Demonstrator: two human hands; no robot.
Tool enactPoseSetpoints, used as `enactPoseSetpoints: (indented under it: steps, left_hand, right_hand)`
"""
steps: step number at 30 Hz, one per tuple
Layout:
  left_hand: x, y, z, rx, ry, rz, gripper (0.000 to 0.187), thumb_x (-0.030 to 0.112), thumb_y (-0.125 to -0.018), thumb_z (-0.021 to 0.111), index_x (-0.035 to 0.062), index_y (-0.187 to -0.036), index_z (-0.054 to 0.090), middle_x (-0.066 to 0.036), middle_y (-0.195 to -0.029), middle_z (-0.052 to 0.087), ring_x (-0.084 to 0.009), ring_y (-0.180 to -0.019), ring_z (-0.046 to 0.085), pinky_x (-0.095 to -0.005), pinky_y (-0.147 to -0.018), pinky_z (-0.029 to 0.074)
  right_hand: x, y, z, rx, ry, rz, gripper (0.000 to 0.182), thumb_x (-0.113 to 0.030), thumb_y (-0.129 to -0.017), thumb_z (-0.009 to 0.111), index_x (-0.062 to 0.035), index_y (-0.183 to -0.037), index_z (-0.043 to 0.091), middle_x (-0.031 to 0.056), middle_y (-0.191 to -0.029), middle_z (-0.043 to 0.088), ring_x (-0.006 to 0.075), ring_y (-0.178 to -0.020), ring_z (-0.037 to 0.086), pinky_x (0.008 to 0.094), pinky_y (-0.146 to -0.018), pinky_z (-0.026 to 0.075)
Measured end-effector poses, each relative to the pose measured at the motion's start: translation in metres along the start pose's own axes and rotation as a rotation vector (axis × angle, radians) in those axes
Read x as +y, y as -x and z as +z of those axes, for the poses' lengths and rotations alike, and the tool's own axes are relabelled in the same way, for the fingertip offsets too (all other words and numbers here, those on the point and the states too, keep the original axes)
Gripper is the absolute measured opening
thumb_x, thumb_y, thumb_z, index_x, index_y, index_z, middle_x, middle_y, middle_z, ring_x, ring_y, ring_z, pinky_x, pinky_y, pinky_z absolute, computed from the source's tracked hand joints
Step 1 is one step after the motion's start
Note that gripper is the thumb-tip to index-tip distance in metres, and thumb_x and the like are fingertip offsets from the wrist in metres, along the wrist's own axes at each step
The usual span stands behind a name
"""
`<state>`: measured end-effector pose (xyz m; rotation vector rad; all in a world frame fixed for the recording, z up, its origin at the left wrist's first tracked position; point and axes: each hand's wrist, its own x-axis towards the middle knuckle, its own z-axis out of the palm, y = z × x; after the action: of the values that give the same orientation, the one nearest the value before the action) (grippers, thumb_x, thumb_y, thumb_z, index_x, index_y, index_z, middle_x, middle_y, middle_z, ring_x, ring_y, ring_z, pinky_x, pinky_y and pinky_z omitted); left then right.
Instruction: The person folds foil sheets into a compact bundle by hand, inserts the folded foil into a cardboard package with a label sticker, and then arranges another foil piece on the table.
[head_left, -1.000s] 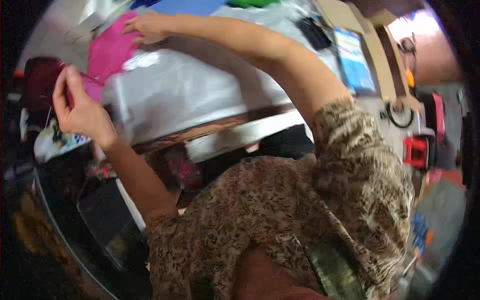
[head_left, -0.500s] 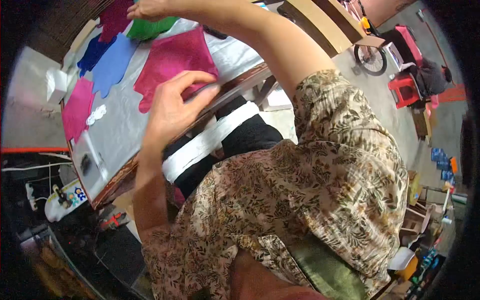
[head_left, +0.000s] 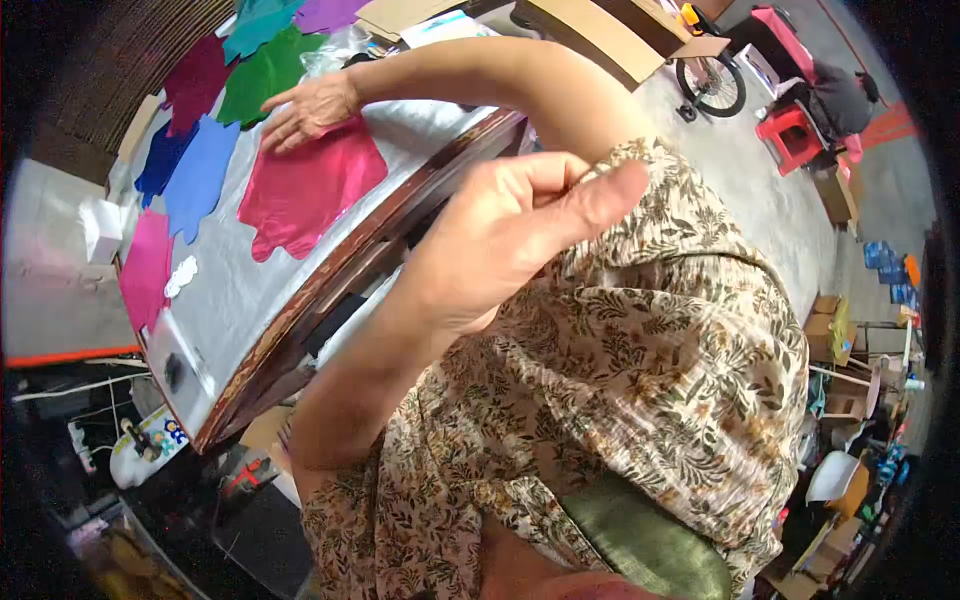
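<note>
My right hand (head_left: 312, 108) lies open, palm down with fingers spread, over the upper edge of a shiny pink-red piece (head_left: 312, 185) on the silvery table covering (head_left: 235, 290). Close to the camera, in front of my patterned top, my left hand (head_left: 500, 232) is closed, its thumb against the curled fingers. Whatever is between them, if anything, is hidden. Left of the pink-red piece are a light blue piece (head_left: 200, 175), a dark blue piece (head_left: 163, 165) and a bright pink piece (head_left: 147, 265). A green piece (head_left: 265, 85) lies beyond my right fingertips.
The table's worn wooden edge (head_left: 300, 290) runs diagonally below the pieces. A small white bundle (head_left: 181, 277) sits near the left side. Cardboard (head_left: 590, 40) stands at the top. Farther right are a bicycle wheel (head_left: 712, 88), a red stool (head_left: 790, 140) and a person in dark clothing (head_left: 842, 98).
My right hand has come down into view over the pink-red piece. My left hand has moved off that piece's near edge, rightward and closer to my body, and its fingers have closed.
</note>
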<state>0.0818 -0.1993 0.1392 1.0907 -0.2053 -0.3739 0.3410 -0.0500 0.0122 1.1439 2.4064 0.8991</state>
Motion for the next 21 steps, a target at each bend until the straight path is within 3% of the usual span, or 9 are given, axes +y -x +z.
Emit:
enactPoseSetpoints:
  steps: [4,8,11,12,15,16,18,20,21]
  left_hand:
    - [0.023,-0.018,0.014,-0.042,0.034,-0.026,0.030,0.028,-0.092,0.073,-0.0011,-0.097,0.070,0.003,-0.078,0.064,-0.0033,-0.064,0.053,-0.0203,-0.056,0.042]
    - [0.042,-0.037,0.021,0.033,-0.407,0.233,0.030,0.029,-0.082,0.079,0.0006,-0.088,0.072,0.000,-0.067,0.064,-0.0070,-0.060,0.057,-0.0239,-0.052,0.045]
    - [0.050,-0.047,0.019,0.028,-1.038,0.525,0.019,0.015,-0.076,0.076,0.0012,-0.089,0.072,-0.003,-0.071,0.063,-0.0122,-0.060,0.061,-0.0266,-0.052,0.050]
    - [0.047,-0.042,0.022,0.029,-1.036,0.522,0.019,0.015,-0.076,0.076,0.0012,-0.089,0.072,-0.003,-0.071,0.063,-0.0122,-0.060,0.061,-0.0266,-0.052,0.050]
    - [0.034,-0.014,0.043,0.150,-1.601,1.199,0.021,0.006,-0.072,0.073,0.0037,-0.092,0.071,-0.006,-0.080,0.062,-0.0194,-0.065,0.065,-0.0310,-0.054,0.054]
    - [0.027,-0.008,0.042,0.148,-1.599,1.196,0.021,0.006,-0.072,0.073,0.0037,-0.092,0.071,-0.006,-0.080,0.062,-0.0194,-0.065,0.065,-0.0310,-0.054,0.054]
    - [0.001,0.001,0.031,0.229,-1.249,1.134,0.023,0.004,-0.072,0.073,0.0046,-0.094,0.068,-0.006,-0.082,0.060,-0.0193,-0.068,0.065,-0.0316,-0.054,0.054]
    - [-0.020,0.010,0.022,0.284,-1.002,1.027,0.024,0.004,-0.074,0.072,0.0048,-0.097,0.066,-0.007,-0.082,0.058,-0.0182,-0.070,0.065,-0.0309,-0.052,0.054]
    - [-0.029,0.013,0.018,0.300,-0.930,0.960,0.024,0.003,-0.075,0.071,0.0046,-0.099,0.064,-0.006,-0.081,0.057,-0.0172,-0.071,0.065,-0.0299,-0.052,0.054]
  right_hand:
    - [-0.008,-0.017,-0.006,0.136,0.001,-0.014,0.049,-0.023,-0.094,0.043,-0.0076,-0.141,0.047,0.0084,-0.156,0.037,0.0256,-0.138,0.042,0.0492,-0.117,0.026]
    - [-0.021,-0.043,-0.008,0.229,-0.043,-0.059,0.048,-0.023,-0.094,0.043,-0.0079,-0.139,0.048,0.0079,-0.156,0.038,0.0254,-0.136,0.044,0.0500,-0.117,0.026]
    - [-0.026,-0.055,-0.007,0.301,-0.080,-0.098,0.046,-0.023,-0.094,0.043,-0.0082,-0.138,0.049,0.0076,-0.155,0.038,0.0253,-0.135,0.045,0.0506,-0.116,0.026]
    - [-0.026,-0.055,-0.014,0.302,-0.084,-0.097,0.046,-0.023,-0.094,0.043,-0.0082,-0.138,0.049,0.0076,-0.155,0.038,0.0253,-0.135,0.045,0.0506,-0.116,0.026]
    - [-0.016,-0.056,-0.012,0.250,0.018,-0.045,0.045,-0.022,-0.095,0.042,-0.0123,-0.138,0.050,0.0065,-0.156,0.037,0.0243,-0.135,0.045,0.0505,-0.115,0.027]
    - [-0.004,-0.057,0.008,0.250,0.015,-0.042,0.045,-0.022,-0.095,0.042,-0.0123,-0.138,0.050,0.0065,-0.156,0.037,0.0243,-0.135,0.045,0.0505,-0.115,0.027]
    - [0.028,-0.055,0.050,0.235,1.347,0.286,0.044,-0.022,-0.095,0.042,-0.0173,-0.139,0.050,0.0062,-0.156,0.037,0.0242,-0.134,0.046,0.0511,-0.115,0.026]
    - [0.037,-0.020,-0.028,0.073,0.100,0.388,0.049,-0.022,-0.093,0.048,-0.0203,-0.141,0.049,0.0051,-0.159,0.033,0.0245,-0.136,0.043,0.0474,-0.116,0.027]
    - [0.047,-0.013,-0.027,0.128,0.095,0.483,0.048,-0.021,-0.091,0.051,-0.0204,-0.139,0.051,0.0024,-0.158,0.035,0.0225,-0.136,0.044,0.0489,-0.113,0.029]
